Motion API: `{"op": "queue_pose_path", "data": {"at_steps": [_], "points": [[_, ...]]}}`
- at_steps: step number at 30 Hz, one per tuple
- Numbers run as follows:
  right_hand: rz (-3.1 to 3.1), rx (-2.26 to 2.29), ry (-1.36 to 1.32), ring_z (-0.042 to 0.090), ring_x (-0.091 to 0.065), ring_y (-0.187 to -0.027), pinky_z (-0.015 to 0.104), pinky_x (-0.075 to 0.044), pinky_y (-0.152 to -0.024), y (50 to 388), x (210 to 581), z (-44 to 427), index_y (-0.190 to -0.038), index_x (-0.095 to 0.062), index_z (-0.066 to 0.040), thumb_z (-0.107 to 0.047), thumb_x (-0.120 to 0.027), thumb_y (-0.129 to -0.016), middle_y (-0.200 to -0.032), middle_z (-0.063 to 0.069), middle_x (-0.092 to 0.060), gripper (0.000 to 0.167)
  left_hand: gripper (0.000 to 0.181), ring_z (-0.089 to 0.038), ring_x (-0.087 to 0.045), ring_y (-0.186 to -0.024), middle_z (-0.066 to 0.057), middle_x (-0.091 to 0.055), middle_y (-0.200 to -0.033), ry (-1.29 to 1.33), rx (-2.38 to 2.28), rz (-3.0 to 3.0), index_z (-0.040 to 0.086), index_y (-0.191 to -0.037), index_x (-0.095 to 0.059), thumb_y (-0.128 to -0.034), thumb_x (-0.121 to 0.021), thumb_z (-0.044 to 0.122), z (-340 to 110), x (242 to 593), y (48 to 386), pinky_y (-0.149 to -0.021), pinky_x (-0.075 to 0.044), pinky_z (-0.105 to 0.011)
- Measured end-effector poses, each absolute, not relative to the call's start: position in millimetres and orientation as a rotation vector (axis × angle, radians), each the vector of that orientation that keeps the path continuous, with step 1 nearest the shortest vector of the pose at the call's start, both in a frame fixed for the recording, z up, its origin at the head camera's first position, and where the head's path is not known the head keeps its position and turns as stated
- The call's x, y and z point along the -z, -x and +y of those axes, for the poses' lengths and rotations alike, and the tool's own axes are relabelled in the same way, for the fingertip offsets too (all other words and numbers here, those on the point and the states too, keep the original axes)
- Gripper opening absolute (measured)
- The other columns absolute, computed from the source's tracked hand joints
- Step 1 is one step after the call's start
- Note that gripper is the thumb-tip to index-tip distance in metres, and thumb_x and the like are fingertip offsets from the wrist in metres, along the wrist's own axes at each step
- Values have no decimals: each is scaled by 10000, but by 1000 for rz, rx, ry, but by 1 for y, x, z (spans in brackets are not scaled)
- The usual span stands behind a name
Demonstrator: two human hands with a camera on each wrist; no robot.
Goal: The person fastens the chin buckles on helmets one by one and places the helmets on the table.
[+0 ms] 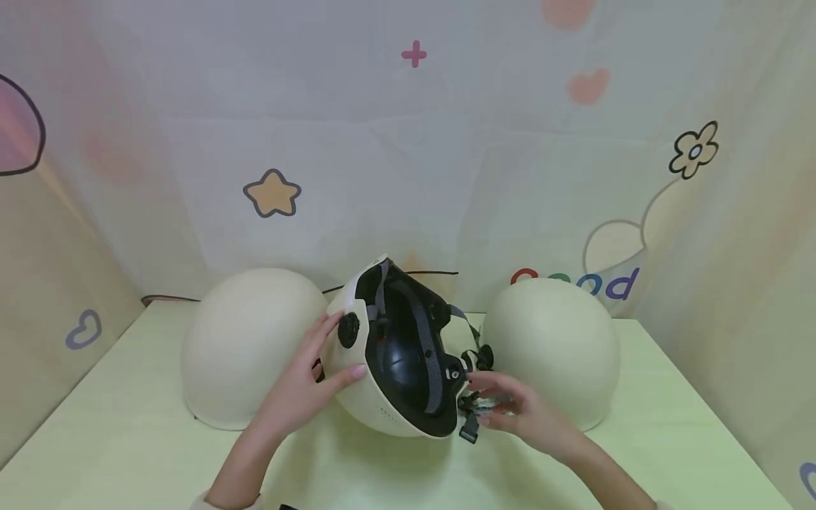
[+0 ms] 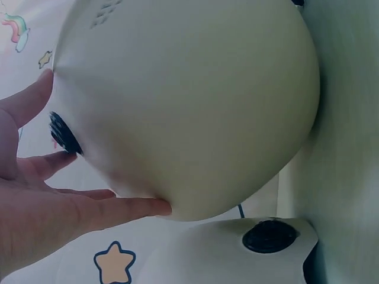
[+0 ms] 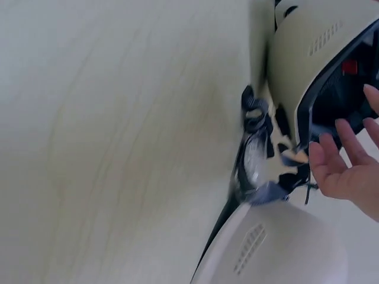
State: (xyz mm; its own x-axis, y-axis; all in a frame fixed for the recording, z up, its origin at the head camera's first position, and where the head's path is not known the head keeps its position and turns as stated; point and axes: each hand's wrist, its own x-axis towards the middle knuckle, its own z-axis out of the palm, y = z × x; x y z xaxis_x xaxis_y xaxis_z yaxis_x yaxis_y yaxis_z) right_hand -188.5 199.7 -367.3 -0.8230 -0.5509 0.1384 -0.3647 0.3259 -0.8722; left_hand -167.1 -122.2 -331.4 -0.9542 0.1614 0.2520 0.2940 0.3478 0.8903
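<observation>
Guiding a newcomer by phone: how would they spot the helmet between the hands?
On the pale green table, find the left helmet and the right helmet, both domed. Between them is the tilted helmet, the only one showing its black interior in the head view.

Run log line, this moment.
left hand: touching tilted middle helmet | right hand: at strap buckle | left helmet, right helmet: dome up on table

Soft light — faint shadows, slight blur
</observation>
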Motion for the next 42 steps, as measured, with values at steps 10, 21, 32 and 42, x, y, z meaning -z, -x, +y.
{"op": "queue_pose_path", "data": {"at_steps": [10,21,32,42], "points": [[2546,1435,712,386,-532,-971,279,-493,-777,204,382,218,-1223,-505,66,5,-672,-787,-1196,260,-506,471,764,-284,-199,-1340,-54,-182,-1491,395,1588,-2487,226,-1437,-258,-815,-687,339,-130,326,163,-968,-314,-560],[2509,1376,712,223,-567,-804,273,-498,-636,218,396,208,-1196,-511,91,-48,-662,-812,-1164,262,-530,435,764,-283,-183,-1346,-51,-181,-1491,432,1631,-2465,219,-1437,-255,-817,-691,311,-128,328,166,-970,-283,-588],[2521,1257,729,169,-529,-760,244,-450,-625,220,405,211,-1175,-543,73,-80,-684,-790,-1000,151,-595,438,770,-268,-197,-1344,-46,-201,-1486,413,1685,-2458,217,-1439,-253,-814,-697,289,-130,331,170,-993,-296,-527],[2529,1205,775,79,-475,-639,222,-407,-559,215,405,216,-991,-639,19,-111,-710,-774,-781,16,-576,263,768,-359,-260,-1310,-114,-228,-1475,408,1773,-2466,169,-1454,-226,-835,-680,202,-129,342,179,-977,-335,-496]]}}
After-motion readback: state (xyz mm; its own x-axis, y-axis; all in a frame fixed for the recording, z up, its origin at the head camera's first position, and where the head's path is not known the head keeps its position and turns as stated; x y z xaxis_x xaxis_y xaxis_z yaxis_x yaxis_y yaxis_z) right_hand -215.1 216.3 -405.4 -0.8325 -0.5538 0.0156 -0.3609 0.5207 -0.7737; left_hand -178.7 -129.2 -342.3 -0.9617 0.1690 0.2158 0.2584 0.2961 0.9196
